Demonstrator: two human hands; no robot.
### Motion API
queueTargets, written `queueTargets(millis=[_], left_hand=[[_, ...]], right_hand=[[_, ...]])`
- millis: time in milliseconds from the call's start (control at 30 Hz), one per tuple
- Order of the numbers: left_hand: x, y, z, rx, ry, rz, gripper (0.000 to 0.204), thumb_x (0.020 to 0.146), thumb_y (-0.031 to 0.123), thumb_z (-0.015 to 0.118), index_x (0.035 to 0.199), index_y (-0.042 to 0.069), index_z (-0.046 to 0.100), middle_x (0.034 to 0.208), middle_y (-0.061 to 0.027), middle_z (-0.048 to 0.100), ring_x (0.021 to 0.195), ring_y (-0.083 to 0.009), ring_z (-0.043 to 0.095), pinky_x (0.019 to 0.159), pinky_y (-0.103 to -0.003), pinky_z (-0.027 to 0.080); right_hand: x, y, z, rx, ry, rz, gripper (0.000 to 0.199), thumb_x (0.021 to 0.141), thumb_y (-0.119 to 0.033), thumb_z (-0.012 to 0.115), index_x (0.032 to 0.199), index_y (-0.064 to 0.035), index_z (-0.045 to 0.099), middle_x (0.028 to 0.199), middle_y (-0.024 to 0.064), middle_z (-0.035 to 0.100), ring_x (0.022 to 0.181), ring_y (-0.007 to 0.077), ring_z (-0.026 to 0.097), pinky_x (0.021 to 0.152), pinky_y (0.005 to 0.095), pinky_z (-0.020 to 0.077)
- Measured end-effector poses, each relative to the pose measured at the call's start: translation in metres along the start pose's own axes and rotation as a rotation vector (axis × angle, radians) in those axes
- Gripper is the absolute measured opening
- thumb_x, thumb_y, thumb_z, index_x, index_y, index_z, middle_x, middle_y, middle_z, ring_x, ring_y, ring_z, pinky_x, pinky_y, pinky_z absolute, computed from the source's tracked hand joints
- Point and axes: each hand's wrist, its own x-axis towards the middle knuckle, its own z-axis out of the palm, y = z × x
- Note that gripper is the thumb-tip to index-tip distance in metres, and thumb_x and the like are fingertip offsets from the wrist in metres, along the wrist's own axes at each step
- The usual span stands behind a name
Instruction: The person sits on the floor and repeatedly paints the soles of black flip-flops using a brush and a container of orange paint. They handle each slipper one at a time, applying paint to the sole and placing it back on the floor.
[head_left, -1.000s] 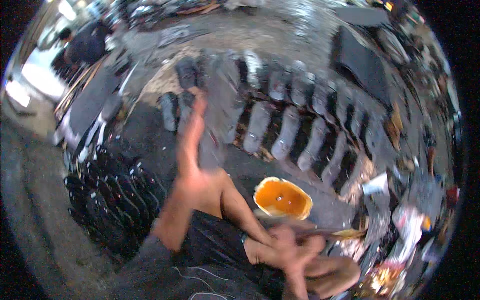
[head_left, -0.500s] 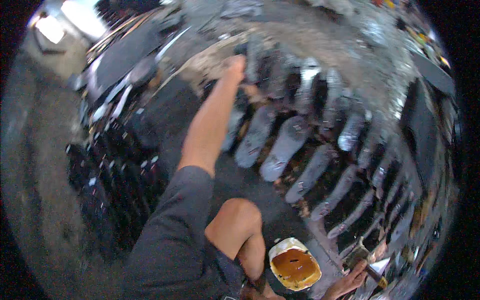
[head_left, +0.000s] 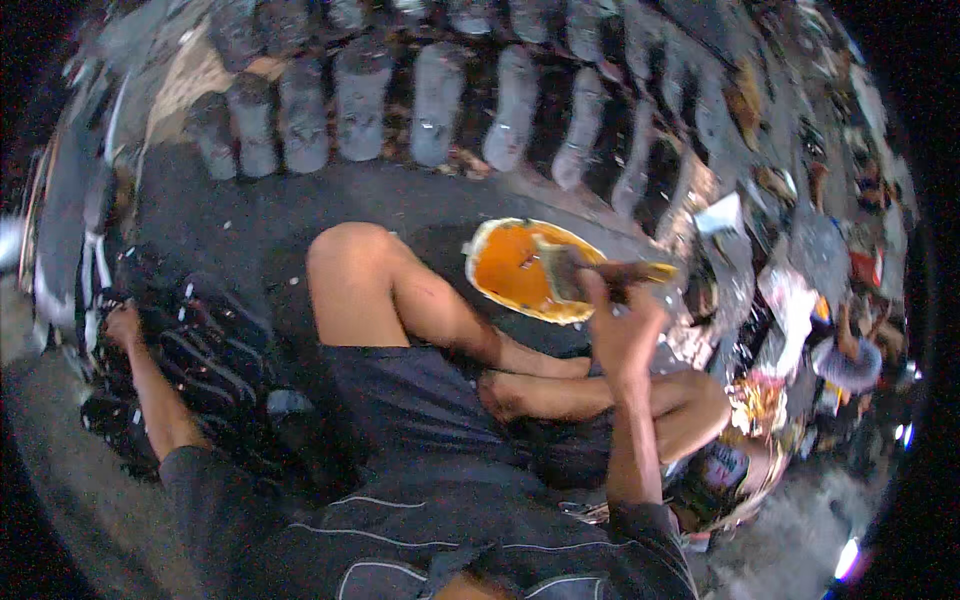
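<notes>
My right hand point(head_left: 628, 335) is closed around the handle of a flat brush point(head_left: 570, 274). The bristles are down in a white tub point(head_left: 478, 290) of amber, glue-like liquid, which stands just beyond my bent legs. Far to the left, my left hand point(head_left: 122, 326) is at the edge of a pile of dark, shoe-shaped pieces point(head_left: 215, 335). Its fingers look curled, and what they hold is too dark to make out.
Rows of grey insole-shaped pieces point(head_left: 436, 105) lie beyond the tub on the dark floor. Scraps, a white plastic bag point(head_left: 790, 310) and other clutter fill the right side. Another person point(head_left: 850, 360) appears at the far right. My crossed legs point(head_left: 355, 280) are between my arms.
My right hand has brought the brush from beside the tub into it. My left hand has moved from the far grey pieces back to the dark pile at left. The view has turned.
</notes>
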Motion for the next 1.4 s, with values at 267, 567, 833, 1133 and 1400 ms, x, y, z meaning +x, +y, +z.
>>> queueTargets(millis=[267, 567, 833, 1133, 1400], left_hand=[[-0.169, 0.141, -0.234, -0.791, 0.381, 0.563, 0.046, 0.11, 0.035, 0.052, 0.136, -0.002, 0.06, 0.127, -0.0194, 0.067, 0.117, -0.0337, 0.063, 0.097, -0.043, 0.049], [-0.475, 0.229, -0.318, -0.78, -0.022, 1.081, 0.042, 0.081, 0.008, 0.077, 0.123, 0.016, 0.076, 0.147, -0.0105, 0.06, 0.139, -0.0351, 0.045, 0.116, -0.048, 0.036], [-0.492, 0.261, -0.355, -1.942, -1.619, 0.357, 0.055, 0.1, 0.036, 0.054, 0.135, -0.007, 0.058, 0.13, -0.02, 0.068, 0.115, -0.0321, 0.069, 0.102, -0.045, 0.054], [-0.54, 0.279, -0.339, -1.992, -1.936, 0.318, 0.071, 0.096, 0.054, 0.054, 0.136, -0.005, 0.054, 0.126, -0.0218, 0.068, 0.108, -0.0349, 0.069, 0.091, -0.048, 0.059], [-0.528, 0.288, -0.354, -2.07, -2.181, 0.484, 0.068, 0.096, 0.047, 0.05, 0.135, -0.008, 0.055, 0.119, -0.0225, 0.069, 0.101, -0.0346, 0.069, 0.09, -0.045, 0.056]], right_hand=[[-0.05, 0.044, -0.005, 0.007, 0.264, 0.022, 0.019, 0.094, -0.018, 0.077, 0.099, -0.0006, 0.074, 0.086, 0.0098, 0.071, 0.076, 0.0194, 0.066, 0.072, 0.0373, 0.0548], [-0.079, 0.064, -0.04, 0.097, -0.022, 0.217, 0.027, 0.095, -0.02, 0.07, 0.104, 0.0054, 0.066, 0.082, 0.0141, 0.07, 0.077, 0.0202, 0.061, 0.076, 0.0379, 0.0519], [-0.032, 0.017, -0.098, 0.816, 0.398, 0.192, 0.019, 0.094, -0.019, 0.076, 0.105, -0.0036, 0.071, 0.1, 0.0074, 0.073, 0.094, 0.0145, 0.067, 0.076, 0.0311, 0.0545], [-0.012, -0.038, -0.052, 0.359, 0.348, -0.609, 0.025, 0.073, -0.016, 0.09, 0.093, -0.011, 0.076, 0.088, 0.0055, 0.072, 0.081, 0.0269, 0.068, 0.073, 0.0393, 0.052], [-0.017, -0.015, -0.08, 0.616, 0.471, -0.232, 0.031, 0.078, -0.026, 0.092, 0.094, -0.0038, 0.077, 0.084, 0.0113, 0.077, 0.071, 0.022, 0.072, 0.067, 0.0346, 0.0556]])
